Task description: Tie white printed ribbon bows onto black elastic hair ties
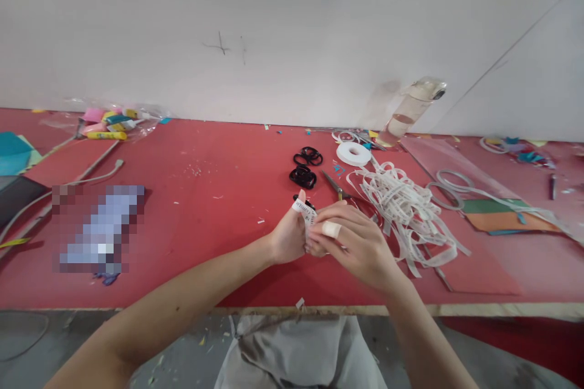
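My left hand (288,236) and my right hand (354,240) meet over the red table (205,194), near its front edge. Together they pinch a short white printed label strip (305,210), wrapped over something black that barely shows at the fingertips. A white plaster sits on a right finger. Just right of the hands lies a tangled heap of white printed label strips (404,209). Two piles of black rings (303,177) lie just beyond the hands, with scissors (335,185) beside them.
A white tape roll (353,154) and a clear plastic bottle (408,112) stand at the back by the grey wall. Glue tubes in a clear bag (112,123) lie back left, a cable (68,185) left. Coloured sheets (497,214) and thin rings lie right.
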Tool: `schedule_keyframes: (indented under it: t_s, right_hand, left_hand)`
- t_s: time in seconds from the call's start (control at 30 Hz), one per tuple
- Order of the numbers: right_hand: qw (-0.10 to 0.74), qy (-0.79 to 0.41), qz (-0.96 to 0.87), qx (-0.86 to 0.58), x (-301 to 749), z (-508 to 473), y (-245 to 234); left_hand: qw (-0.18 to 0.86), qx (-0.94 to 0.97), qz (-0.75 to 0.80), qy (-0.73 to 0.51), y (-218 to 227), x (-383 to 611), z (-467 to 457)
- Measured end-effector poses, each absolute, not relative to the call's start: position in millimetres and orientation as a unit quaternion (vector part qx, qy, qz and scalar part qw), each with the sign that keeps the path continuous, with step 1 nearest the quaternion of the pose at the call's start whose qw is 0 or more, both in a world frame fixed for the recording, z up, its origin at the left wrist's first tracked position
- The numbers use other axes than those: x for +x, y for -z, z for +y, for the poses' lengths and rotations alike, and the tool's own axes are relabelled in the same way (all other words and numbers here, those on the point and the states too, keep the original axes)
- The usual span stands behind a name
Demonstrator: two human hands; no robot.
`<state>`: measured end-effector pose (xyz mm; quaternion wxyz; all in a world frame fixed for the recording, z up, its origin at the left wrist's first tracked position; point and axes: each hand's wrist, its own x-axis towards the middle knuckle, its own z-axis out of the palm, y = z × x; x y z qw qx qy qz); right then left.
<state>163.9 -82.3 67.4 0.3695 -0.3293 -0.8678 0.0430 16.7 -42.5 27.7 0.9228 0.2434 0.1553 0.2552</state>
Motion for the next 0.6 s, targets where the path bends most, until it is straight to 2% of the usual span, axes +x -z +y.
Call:
schedule_keyframes:
  t_s: [0.13,0.33,0.6]
  right_hand:
    - [0.349,-0.025,-0.871,-0.346,166.6,-79.8,-61.9]
    - [0.398,-0.002,-0.849,-0.349,160.4,-79.0,-56.1]
    - [0.372,-0.012,-0.836,-0.404,155.8,-75.7,-50.5]
  left_hand:
    - [0.904,0.272,0.196,-0.266,-26.3,18.0,-43.5]
    - [0.875,0.330,0.195,-0.294,-24.8,17.5,-41.6]
    - [0.854,0.350,0.234,-0.307,-21.9,18.3,-36.4]
